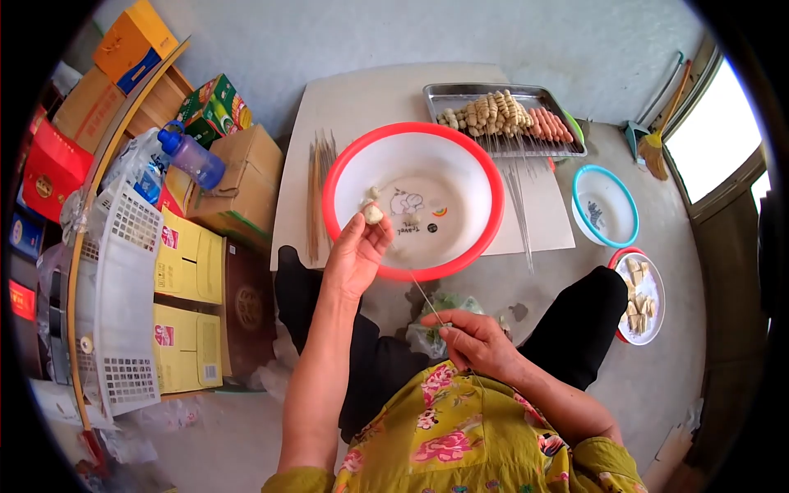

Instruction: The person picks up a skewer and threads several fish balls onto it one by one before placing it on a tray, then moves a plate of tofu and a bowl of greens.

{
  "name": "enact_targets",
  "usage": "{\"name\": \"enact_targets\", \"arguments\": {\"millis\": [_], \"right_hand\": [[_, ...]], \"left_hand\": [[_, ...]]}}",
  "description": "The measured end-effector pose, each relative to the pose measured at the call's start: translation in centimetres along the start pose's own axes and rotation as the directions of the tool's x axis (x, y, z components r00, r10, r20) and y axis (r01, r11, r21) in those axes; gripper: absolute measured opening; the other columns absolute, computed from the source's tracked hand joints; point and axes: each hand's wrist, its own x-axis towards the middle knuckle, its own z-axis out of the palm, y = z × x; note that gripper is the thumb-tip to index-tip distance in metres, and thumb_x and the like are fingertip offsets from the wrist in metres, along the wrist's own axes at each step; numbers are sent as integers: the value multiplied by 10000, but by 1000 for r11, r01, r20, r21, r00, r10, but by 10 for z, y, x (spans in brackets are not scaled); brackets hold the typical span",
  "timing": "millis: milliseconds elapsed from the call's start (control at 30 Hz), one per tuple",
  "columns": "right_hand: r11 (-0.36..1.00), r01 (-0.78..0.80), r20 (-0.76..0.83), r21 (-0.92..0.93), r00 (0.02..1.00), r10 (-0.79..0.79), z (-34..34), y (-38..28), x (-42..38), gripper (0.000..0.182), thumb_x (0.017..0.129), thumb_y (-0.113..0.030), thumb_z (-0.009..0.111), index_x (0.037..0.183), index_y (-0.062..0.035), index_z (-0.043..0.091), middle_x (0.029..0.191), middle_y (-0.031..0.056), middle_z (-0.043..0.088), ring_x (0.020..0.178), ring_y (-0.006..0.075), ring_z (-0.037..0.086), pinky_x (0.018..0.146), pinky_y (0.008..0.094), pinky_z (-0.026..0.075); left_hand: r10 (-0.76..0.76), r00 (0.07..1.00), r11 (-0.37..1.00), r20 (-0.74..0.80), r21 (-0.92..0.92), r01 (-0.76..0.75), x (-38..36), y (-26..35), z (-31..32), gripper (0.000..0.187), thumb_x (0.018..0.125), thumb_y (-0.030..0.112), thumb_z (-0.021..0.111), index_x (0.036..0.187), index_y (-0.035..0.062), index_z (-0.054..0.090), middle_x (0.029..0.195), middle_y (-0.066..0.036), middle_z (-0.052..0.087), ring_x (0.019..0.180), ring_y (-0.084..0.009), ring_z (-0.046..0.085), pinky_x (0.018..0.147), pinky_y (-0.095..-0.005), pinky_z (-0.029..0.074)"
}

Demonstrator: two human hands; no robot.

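Over the red-rimmed basin (486, 215): left hand (355, 259) pinching a pale food ball (373, 214), right hand (477, 341) closed on a thin skewer (423, 297).

Best done keeping the skewer straight, aimed at the ball's centre, fingertips clear of the point. More pieces (371, 194) lying just beyond the ball in the basin. Further out: bamboo sticks (316, 193) on the board (353, 99), steel tray (436, 92) of loaded skewers (505, 117), blue-rimmed bowl (604, 205), plate of tofu (641, 297). Cartons (191, 259) crowding the left side.

Three basins (491, 215), one steel tray (436, 97), two hands (355, 256).
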Motion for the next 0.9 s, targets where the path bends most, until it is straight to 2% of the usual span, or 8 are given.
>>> {"name": "enact_targets", "arguments": {"millis": [433, 500, 600, 700, 800, 900], "right_hand": [[999, -21, 9, 42, 1000, 21, -1, -2, 1, 269, 966, -172, 453, 1172, -33, 556, 531, -35, 447, 481, 33, 409, 484, 195, 340], [999, -17, 15, 41, 1000, 17, -1, -2, 1, 290, 974, -165, 438, 1211, -32, 540, 528, -25, 459, 457, 37, 404, 452, 197, 300], [999, -15, 17, 44, 1000, 14, 0, -1, 1, 291, 973, -167, 437, 1210, -35, 541, 524, -24, 460, 456, 35, 406, 446, 197, 296], [998, -36, 5, 44, 999, 36, 1, -4, 2, 259, 966, -164, 453, 1162, -34, 560, 531, -30, 446, 479, 36, 412, 483, 198, 348], [998, -25, -14, 57, 1000, 26, 2, -4, 5, 258, 965, -161, 454, 1163, -35, 560, 532, -30, 446, 480, 35, 413, 481, 197, 346], [998, -30, -21, 53, 999, 31, 1, -3, 8, 258, 966, -157, 451, 1167, -38, 560, 533, -29, 448, 482, 34, 413, 479, 195, 342]], "left_hand": [[12, 999, 1000, 48, 0, -12, 0, -3, 2, 405, 876, 240, 633, 1191, 16, 512, 1054, -79, 578, 945, -161, 578, 873, -300, 499], [15, 999, 1000, 44, -1, -15, -2, -3, 5, 391, 869, 229, 643, 1177, 18, 529, 1048, -78, 582, 942, -164, 578, 873, -302, 495], [17, 999, 1000, 47, 12, -17, -5, -2, 7, 379, 861, 229, 652, 1160, 21, 547, 1032, -72, 585, 933, -163, 577, 864, -297, 493], [-8, 996, 999, 90, 35, 4, -4, -3, 4, 389, 849, 239, 668, 1152, 23, 554, 1017, -64, 585, 923, -162, 576, 855, -290, 491], [-13, 999, 999, 52, 44, 11, -5, -4, 11, 327, 838, 234, 681, 1094, 45, 603, 939, -42, 618, 876, -144, 589, 838, -289, 496], [-28, 997, 999, 66, 39, 25, -5, -3, 13, 316, 836, 219, 682, 1087, 45, 604, 942, -37, 619, 880, -144, 593, 841, -286, 497]]}}
